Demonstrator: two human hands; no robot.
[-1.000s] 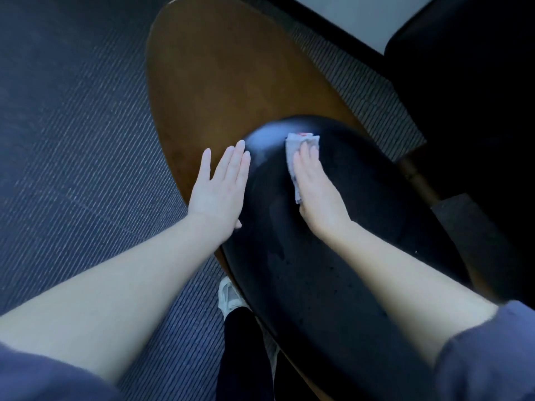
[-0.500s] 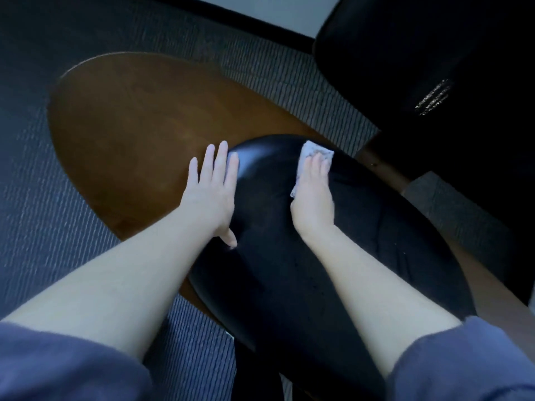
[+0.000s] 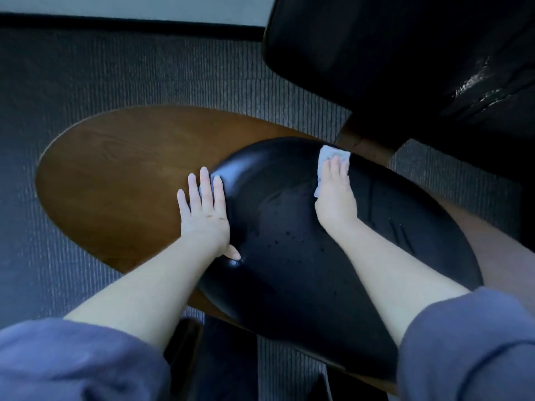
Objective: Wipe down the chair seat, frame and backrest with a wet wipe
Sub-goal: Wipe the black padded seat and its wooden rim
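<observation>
Head view: the black glossy padded cushion (image 3: 304, 241) of the chair lay on a brown oval wooden shell (image 3: 115, 175), which showed to the cushion's left and as a rim along its right side. The white wet wipe (image 3: 327, 154) sat at the cushion's far edge, flattened beneath the right hand (image 3: 335, 195). That hand made no real grip: its fingers (image 3: 335, 166) lay straight over the wipe and pressed it down. The left hand (image 3: 205, 209) also lay flat with straight fingers, straddling the cushion's left edge, holding nothing, its thumb on the cushion.

The wipe looked thin, limp and light, likely to bunch or slide out unless held under a flat palm or pinched at a fold. The cushion looked soft beneath a slick, damp skin, so a hand would probably glide easily. The wooden shell looked stiff and hard.

The wipe was at the cushion's rim, where the surface curved away toward the shell, so a stroke farther out would probably slip off. A bulky black furniture piece (image 3: 405, 68) stood close beyond the cushion's far right, leaving little room there. To the cushion's left lay bare wood and then grey ribbed carpet (image 3: 144, 68), with more room to move.
</observation>
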